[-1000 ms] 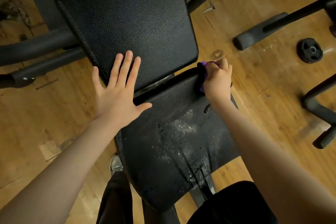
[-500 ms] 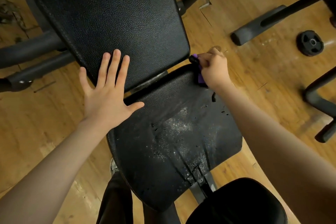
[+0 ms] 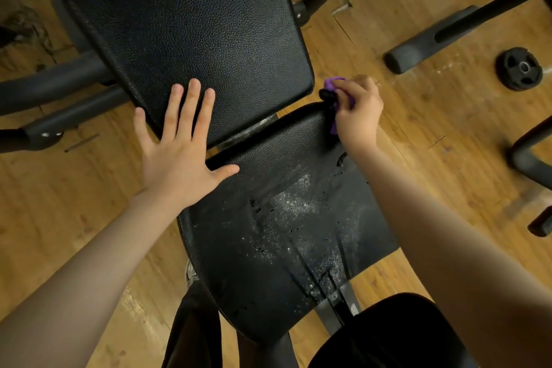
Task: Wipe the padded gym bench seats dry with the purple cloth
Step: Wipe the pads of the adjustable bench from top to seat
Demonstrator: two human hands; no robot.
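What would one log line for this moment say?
left hand: flat on back pad | right hand: grips purple cloth at seat pad corner | seat: droplets remain

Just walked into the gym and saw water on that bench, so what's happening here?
A person is drying it. The right hand grips a purple cloth at the far right corner of the seat pad, which is wet with droplets. The left hand rests flat, fingers on the back pad.
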